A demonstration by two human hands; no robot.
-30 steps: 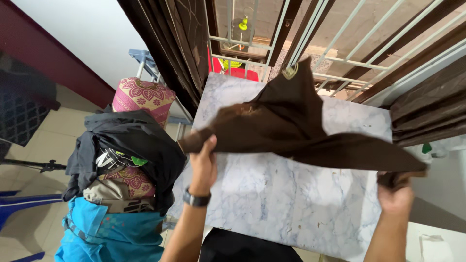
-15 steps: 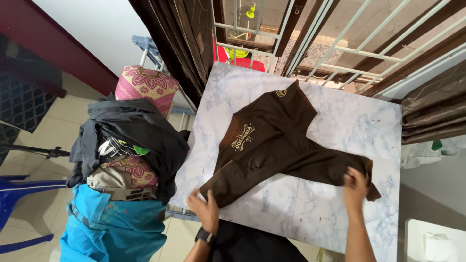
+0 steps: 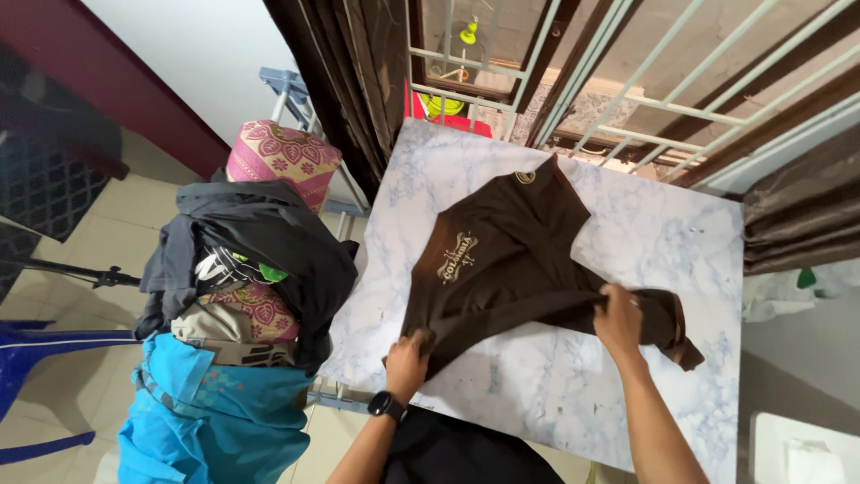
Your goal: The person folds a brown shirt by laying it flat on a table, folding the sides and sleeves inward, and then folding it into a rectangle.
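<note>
Lying crumpled across the middle of the marble table (image 3: 555, 394), the brown shirt (image 3: 502, 269) (soft, light, floppy, best gripped at hems or seams) is pinched by the left hand (image 3: 408, 360) near the front edge and the right hand (image 3: 620, 318) toward the right edge.

Marble-patterned table (image 3: 573, 394), barred window (image 3: 627, 81), brown curtains (image 3: 349, 72), tiled floor (image 3: 54, 296).

Your left hand (image 3: 408, 358) pinches the near corner of the brown shirt (image 3: 511, 260) spread on the marble surface (image 3: 555, 385); your right hand (image 3: 618, 318) presses its right side.
</note>
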